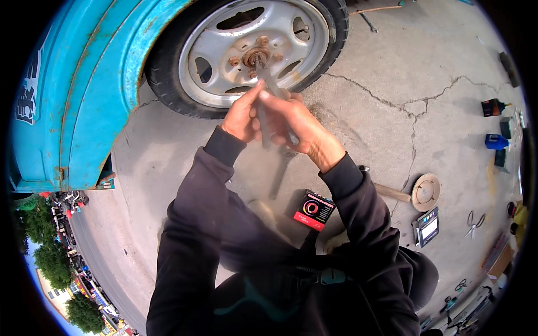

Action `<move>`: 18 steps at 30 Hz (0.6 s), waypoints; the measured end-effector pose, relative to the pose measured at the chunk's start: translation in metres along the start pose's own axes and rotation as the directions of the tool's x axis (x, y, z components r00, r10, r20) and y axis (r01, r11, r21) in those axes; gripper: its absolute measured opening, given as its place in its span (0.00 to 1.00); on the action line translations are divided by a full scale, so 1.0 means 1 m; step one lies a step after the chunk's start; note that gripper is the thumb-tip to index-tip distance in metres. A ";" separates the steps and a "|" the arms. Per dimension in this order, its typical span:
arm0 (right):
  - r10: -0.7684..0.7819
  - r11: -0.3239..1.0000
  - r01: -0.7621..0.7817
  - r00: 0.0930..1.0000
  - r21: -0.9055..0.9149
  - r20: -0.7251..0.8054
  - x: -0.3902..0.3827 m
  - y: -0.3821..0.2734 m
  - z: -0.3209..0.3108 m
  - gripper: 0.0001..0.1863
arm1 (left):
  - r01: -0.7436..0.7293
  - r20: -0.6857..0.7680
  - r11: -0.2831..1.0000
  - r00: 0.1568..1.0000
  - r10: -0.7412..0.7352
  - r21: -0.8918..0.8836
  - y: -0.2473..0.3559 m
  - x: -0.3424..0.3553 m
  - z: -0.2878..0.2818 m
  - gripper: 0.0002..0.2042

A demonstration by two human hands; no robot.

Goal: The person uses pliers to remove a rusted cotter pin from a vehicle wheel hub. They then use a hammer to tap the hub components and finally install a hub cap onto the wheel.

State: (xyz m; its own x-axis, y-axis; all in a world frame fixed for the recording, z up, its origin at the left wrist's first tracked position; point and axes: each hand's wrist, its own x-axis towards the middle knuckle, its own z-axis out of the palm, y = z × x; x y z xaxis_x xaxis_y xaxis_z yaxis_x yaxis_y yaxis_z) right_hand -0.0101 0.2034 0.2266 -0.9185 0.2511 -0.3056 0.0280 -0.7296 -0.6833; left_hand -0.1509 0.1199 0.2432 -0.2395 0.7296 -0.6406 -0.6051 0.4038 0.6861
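At the center of a silver wheel with a black tyre, long grey pliers reach into the rusty hub, their tips partly hard to make out. My left hand is closed around one handle, just below the rim. My right hand grips the other handle beside it, thumb raised near the left thumb. The tool looks faint where it passes between my fingers. Below my hands lie a black-and-red box and, partly behind my right forearm, a wooden-handled tool.
A rusty turquoise vehicle body fills the upper left. On the cracked concrete to the right lie a round plate, a dark case, scissors and several containers. A street with trees shows lower left.
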 end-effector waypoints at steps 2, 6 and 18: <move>0.121 0.973 -0.088 0.981 -0.213 0.149 -0.011 -0.007 -0.035 0.33 | -0.113 0.259 0.992 0.958 0.126 -0.064 -0.010 0.001 -0.001 0.29; 0.344 0.297 -0.335 0.911 -0.894 -0.228 -0.049 -0.028 -0.159 0.47 | -0.113 0.443 0.970 0.874 0.200 -0.214 -0.033 0.016 -0.017 0.30; -0.009 -0.413 -0.331 0.933 -0.848 -0.360 -0.245 0.163 -0.268 0.26 | -0.056 0.275 0.949 0.950 0.146 -0.310 -0.036 0.006 0.014 0.12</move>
State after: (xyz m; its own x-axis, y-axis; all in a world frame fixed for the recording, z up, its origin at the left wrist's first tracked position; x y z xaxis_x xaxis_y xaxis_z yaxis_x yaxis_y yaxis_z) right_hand 0.3255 0.1932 0.0125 -0.7151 0.4699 -0.5174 0.6275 0.7577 -0.1791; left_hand -0.1202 0.1175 0.2193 -0.1071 0.9039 -0.4142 -0.7964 0.1714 0.5800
